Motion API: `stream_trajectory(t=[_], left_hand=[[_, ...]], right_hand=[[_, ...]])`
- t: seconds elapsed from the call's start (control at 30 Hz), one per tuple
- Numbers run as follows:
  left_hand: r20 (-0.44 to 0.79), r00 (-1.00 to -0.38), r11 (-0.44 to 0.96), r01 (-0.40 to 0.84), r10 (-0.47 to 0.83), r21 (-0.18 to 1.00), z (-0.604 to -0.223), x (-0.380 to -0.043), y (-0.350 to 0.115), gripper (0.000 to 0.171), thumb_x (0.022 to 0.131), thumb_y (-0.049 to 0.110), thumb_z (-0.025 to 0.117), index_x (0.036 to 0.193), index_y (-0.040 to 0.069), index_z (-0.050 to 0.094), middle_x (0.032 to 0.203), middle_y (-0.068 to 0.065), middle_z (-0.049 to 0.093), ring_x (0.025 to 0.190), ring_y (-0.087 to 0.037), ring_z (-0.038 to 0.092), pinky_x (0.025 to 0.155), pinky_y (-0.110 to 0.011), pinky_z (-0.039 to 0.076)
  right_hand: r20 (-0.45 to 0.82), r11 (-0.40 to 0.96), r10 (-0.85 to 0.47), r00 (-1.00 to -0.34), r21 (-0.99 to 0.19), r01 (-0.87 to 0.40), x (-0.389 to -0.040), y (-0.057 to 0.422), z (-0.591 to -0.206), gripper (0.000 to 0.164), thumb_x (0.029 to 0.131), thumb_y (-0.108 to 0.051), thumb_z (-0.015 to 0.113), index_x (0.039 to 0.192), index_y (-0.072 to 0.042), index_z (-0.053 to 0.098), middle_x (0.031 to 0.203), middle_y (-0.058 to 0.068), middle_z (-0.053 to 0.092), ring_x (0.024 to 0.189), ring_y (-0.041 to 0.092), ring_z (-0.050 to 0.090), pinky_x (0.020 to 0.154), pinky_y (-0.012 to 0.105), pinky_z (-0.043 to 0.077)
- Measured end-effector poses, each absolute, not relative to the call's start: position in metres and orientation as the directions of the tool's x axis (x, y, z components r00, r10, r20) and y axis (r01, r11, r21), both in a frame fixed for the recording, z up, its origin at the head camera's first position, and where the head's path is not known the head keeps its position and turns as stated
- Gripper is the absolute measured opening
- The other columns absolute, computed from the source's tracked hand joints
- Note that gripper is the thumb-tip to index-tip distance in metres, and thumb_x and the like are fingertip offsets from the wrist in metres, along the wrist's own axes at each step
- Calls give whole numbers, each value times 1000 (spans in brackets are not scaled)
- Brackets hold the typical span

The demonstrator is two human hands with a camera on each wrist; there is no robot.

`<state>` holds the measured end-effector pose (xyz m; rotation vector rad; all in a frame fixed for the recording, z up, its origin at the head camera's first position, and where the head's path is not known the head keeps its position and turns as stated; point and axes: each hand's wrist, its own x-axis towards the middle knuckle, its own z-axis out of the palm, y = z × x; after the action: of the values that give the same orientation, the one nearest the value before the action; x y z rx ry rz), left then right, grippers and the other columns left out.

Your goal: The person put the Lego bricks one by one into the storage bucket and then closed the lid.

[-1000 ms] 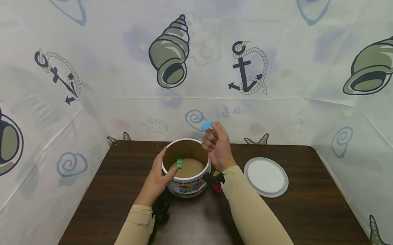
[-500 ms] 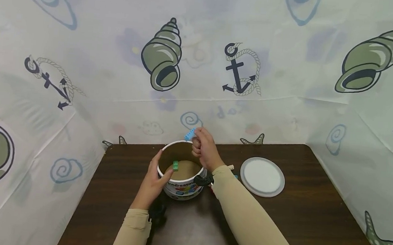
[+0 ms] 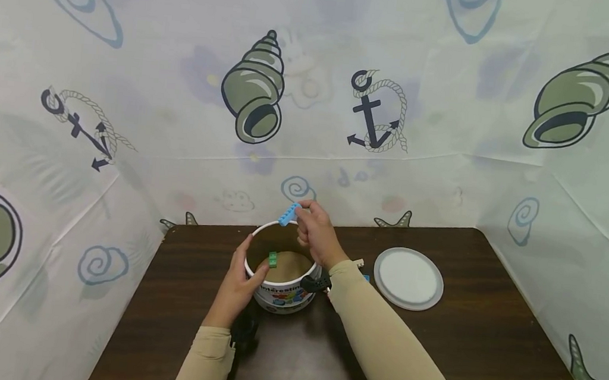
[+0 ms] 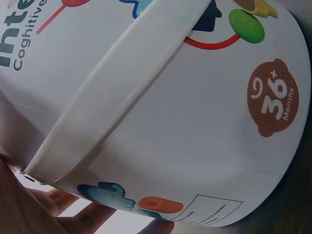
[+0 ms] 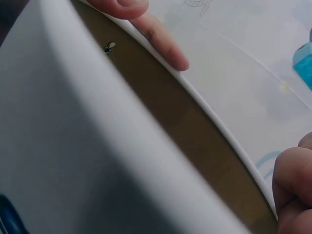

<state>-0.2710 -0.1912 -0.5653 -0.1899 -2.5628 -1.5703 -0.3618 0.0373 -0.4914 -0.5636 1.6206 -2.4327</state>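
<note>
A white round bucket (image 3: 275,295) with printed pictures and lettering stands on the table, its top uncovered. My left hand (image 3: 233,286) grips its left side, the thumb at the rim; in the left wrist view the fingers (image 4: 90,217) lie along the printed wall (image 4: 204,131). A small green block (image 3: 273,260) shows inside the bucket beside my left thumb tip; whether they touch I cannot tell. Over the far right rim, my right hand (image 3: 318,234) pinches a light blue studded toy brick (image 3: 289,214). That brick (image 5: 304,63) is cut off at the right wrist view's edge.
A round white lid (image 3: 408,279) lies on the dark brown table (image 3: 466,322) to the right. Partly hidden by my right forearm are a small blue piece (image 3: 366,278) and a pale piece (image 3: 359,263). Patterned cloth (image 3: 321,114) hangs behind the table.
My right hand has moved left and slightly down with the blue brick, to above the bucket's far rim, and the brick has turned steeper. The left hand keeps its grip.
</note>
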Motion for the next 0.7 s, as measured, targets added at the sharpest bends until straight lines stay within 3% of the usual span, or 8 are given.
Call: stream_trajectory(t=[0.17,0.37,0.7], left_hand=[[183,-982,440,184,44,879,-567,-272,-191,91,103,51,71,174,40,16,179,-10,23,159,-46,38,123,-72,36],[189,-981,436,191,49,880,-564,-273,-191,92,103,55,70,174,40,15,179,-9,23,158,-47,38,121,-73,37],[165,-986,437,165,39,884,-568,-270,-191,91,103,54,70,174,41,15,179,-10,23,155,-47,42,120,-75,38]], right_hand=[[208,-387,-349,-914,-920,-61,-361,38,-490,30,113,-24,55,138,-7,52,57,-11,34,44,5,25,44,24,23],[220,-339,-353,-909,-936,-95,-362,37,-487,34,113,-26,57,143,-9,55,56,-11,35,45,7,26,45,24,24],[182,-273,-348,-920,-958,-87,-362,34,-492,26,114,-21,55,137,-11,59,54,-8,36,44,10,28,45,26,26]])
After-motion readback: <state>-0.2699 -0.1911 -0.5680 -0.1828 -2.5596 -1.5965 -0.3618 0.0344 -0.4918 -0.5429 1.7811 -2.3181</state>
